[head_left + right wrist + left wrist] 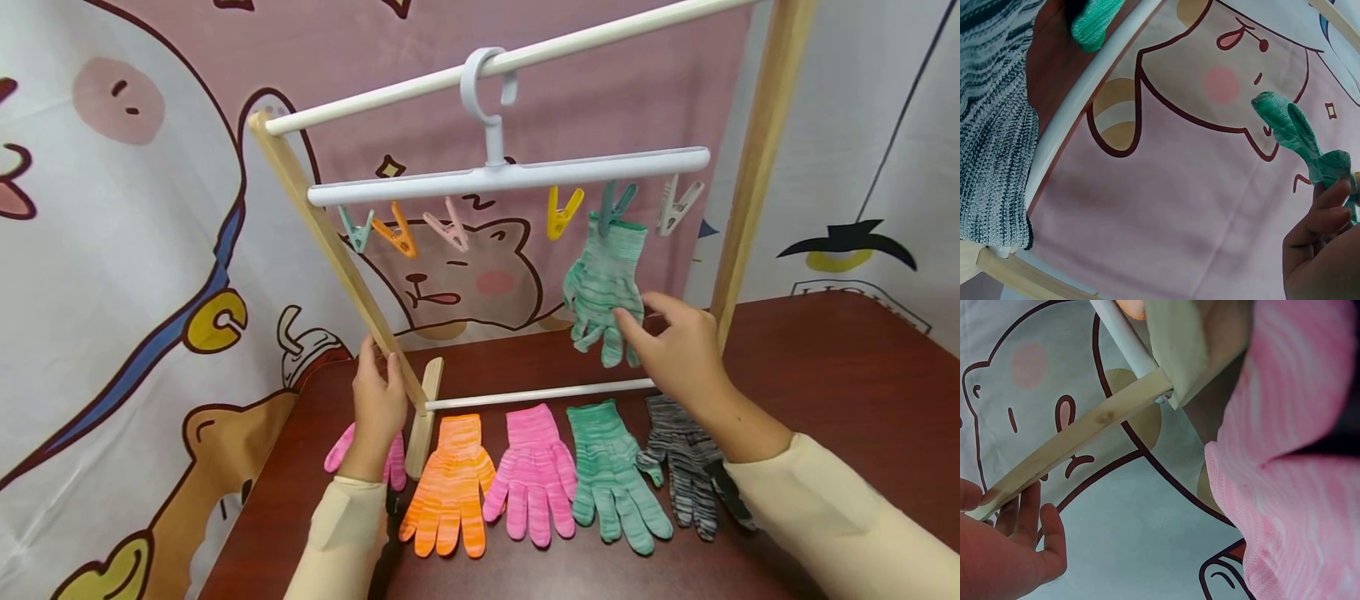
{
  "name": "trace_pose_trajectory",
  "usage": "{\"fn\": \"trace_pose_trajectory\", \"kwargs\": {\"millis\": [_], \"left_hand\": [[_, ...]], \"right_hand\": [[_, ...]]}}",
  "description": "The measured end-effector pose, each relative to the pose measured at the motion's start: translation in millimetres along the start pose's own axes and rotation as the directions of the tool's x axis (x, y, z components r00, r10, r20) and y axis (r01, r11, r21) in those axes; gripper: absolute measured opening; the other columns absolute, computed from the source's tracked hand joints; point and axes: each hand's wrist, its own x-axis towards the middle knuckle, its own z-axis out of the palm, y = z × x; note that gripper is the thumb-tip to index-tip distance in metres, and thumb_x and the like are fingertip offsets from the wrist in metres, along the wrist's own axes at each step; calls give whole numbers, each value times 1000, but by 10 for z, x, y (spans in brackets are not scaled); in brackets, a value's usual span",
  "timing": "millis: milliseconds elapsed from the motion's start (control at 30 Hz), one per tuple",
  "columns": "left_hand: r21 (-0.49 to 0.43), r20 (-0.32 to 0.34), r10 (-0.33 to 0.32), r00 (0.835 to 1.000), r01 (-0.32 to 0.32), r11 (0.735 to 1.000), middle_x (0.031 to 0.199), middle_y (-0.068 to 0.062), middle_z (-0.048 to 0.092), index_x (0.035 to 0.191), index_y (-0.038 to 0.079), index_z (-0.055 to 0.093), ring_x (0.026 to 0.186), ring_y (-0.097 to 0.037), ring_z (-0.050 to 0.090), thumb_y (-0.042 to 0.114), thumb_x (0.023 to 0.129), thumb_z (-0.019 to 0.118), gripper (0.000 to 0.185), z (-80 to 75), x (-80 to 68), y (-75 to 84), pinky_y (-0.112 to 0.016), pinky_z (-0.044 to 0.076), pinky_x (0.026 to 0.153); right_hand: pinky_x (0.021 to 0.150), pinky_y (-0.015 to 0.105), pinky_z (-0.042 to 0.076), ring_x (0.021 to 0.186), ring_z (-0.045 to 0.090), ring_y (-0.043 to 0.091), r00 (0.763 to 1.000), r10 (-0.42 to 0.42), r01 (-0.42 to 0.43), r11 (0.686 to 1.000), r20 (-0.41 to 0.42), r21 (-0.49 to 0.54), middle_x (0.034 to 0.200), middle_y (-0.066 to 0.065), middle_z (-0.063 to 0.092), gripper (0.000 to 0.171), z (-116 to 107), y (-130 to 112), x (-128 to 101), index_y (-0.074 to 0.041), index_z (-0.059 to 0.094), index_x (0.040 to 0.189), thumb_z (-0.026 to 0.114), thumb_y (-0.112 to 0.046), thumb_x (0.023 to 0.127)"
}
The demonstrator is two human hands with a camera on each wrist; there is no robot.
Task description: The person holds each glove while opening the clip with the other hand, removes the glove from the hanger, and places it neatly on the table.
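A green striped glove [606, 271] hangs from a blue-green clothespin [615, 204] under the white hanger [517, 173]. My right hand [684, 354] pinches the glove's side low down, and the right wrist view shows curled fingers at the green glove [1285, 128]. At the left, my left hand [378, 412] holds the lower part of the rack's wooden post [337, 258]. In the left wrist view, thumb and fingers of the left hand [1007, 550] lie on either side of the wooden post [1079, 431]. The hanger's hook goes over the rack's white top rod [600, 37].
Several clothespins hold nothing, among them a yellow one [562, 212] and a white one [678, 204]. On the brown table [862, 375] lie an orange glove [450, 483], a pink glove [532, 475], a green glove [615, 475] and a grey glove [681, 458]. Another pink glove [395, 462] is partly hidden.
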Motion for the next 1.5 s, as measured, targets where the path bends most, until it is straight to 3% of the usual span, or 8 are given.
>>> {"fn": "trace_pose_trajectory", "kwargs": {"millis": [567, 733, 833, 967, 1000, 1067, 1200, 1500], "left_hand": [[-3, 3, -6, 1000, 6, 1000, 126, -22, 61, 147, 6, 40, 114, -35, 63, 6, 102, 52, 47, -39, -5, 81, -52, 54, 94], [-11, -119, 44, 992, -45, 999, 133, -20, 53, 150, 7, 35, 121, -33, 53, 4, 97, 55, 57, -39, -40, 105, -48, 46, 100], [76, -259, 190, 947, -176, 981, 128, -21, 53, 146, 6, 42, 118, -32, 50, 4, 92, 59, 56, -26, -71, 157, -43, 40, 99], [202, -337, 442, 831, -395, 896, 109, -21, 61, 126, 0, 60, 102, -35, 54, 3, 88, 61, 39, 46, -142, 373, -43, 39, 92], [204, -328, 486, 810, -442, 874, 103, -20, 62, 121, -1, 63, 97, -34, 56, 2, 88, 60, 34, 80, -165, 457, -42, 40, 91], [166, -291, 538, 791, -512, 842, 95, -16, 64, 113, 0, 67, 89, -30, 59, 2, 89, 60, 26, 168, -213, 651, -37, 45, 85], [45, -189, 570, 799, -573, 818, 91, -10, 67, 110, 3, 70, 85, -22, 64, 5, 93, 60, 20, 373, -274, 1040, -30, 52, 78], [-71, 57, 589, 806, -585, 808, 112, -10, 72, 124, 4, 66, 106, -19, 67, 14, 100, 57, 27, 736, -152, 1726, -34, 55, 93]], "right_hand": [[50, 16, 39, 50, 49, 2, 1000, -10, 10, 998, -7, 57, 64, 6, 61, 12, -125, -38, -42, -2, 73, 99, 73, -10, 90], [48, 17, 40, 48, 49, 3, 1000, -17, 17, 998, 3, 58, 66, 5, 62, 12, -105, -23, -61, -1, 73, 98, 73, -10, 90], [47, 18, 40, 48, 49, 3, 1000, -19, 18, 998, 6, 53, 65, 5, 62, 12, -109, -18, -70, -2, 72, 98, 73, -11, 90], [46, 22, 39, 47, 47, 4, 1000, -19, 18, 999, 18, 44, 59, 2, 58, 10, -111, -6, -67, -3, 71, 96, 72, -11, 90], [46, 22, 38, 46, 46, 4, 1000, -19, 18, 999, 22, 42, 57, 1, 56, 9, -111, -2, -65, -3, 70, 95, 72, -11, 90], [45, 23, 37, 46, 44, 4, 999, -19, 18, 999, 26, 43, 55, 0, 54, 8, -111, 4, -63, -4, 68, 93, 72, -11, 90], [45, 22, 35, 46, 43, 5, 1000, -12, 11, 998, 19, 63, 56, -1, 55, 7, -121, 11, -64, -5, 67, 93, 72, -10, 89], [46, 22, 34, 46, 44, 5, 1000, -18, 18, 998, 4, 63, 56, -1, 56, 6, -144, 4, -54, -7, 68, 93, 72, -9, 88]]}}
